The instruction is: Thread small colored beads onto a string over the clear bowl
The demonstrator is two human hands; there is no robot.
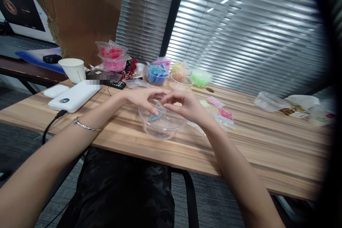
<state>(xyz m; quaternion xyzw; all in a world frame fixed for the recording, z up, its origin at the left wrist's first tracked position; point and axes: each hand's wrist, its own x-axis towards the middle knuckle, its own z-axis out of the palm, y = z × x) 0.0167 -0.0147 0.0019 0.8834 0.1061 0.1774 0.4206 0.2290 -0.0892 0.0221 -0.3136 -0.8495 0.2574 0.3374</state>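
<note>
Above a clear round plastic bowl (162,130) near the table's front edge, both my hands are close together. A small clear plastic bag (155,115) with light blue contents hangs between them, over the bowl. My right hand (184,105) pinches the bag's upper part between thumb and fingers. My left hand (145,99) has its thumb against the bag's left side, fingers curled behind it and partly hidden. Right of the bowl lie small packets: a red packet (226,113), a pink packet (215,102) and a pale green packet (204,103).
Farther back stand tubs of bagged pieces: a blue-filled tub (157,75), a green-filled tub (201,78) and stacked red and pink tubs (113,65). A paper cup (73,70) and a white power bank (74,97) are at left. Clear containers (269,102) lie at right.
</note>
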